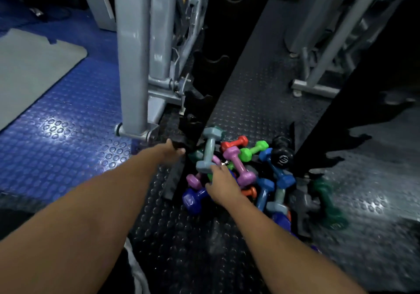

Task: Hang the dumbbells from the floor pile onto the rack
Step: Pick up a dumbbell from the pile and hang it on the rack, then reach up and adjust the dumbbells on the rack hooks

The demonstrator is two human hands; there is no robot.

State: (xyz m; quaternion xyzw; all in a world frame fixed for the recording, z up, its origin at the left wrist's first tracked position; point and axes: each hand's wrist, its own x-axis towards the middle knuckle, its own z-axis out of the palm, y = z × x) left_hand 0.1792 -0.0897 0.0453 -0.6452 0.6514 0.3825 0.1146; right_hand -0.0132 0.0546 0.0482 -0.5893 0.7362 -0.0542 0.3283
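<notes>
Down low, left hand (170, 154) grips the rack (181, 145); right hand (221, 185) fingers curl into the dumbbells (241, 168); markings unreadable.

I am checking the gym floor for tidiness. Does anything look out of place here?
Yes. Coloured dumbbells lie crossed in a heap on the studded floor mat, while the black rack's visible cradles are empty. One green dumbbell lies apart, right of the heap.

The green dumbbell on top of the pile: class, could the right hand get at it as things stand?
Probably yes: the green dumbbell lies uncovered on top, just beyond the right hand, with only the pink dumbbell between them.
</notes>
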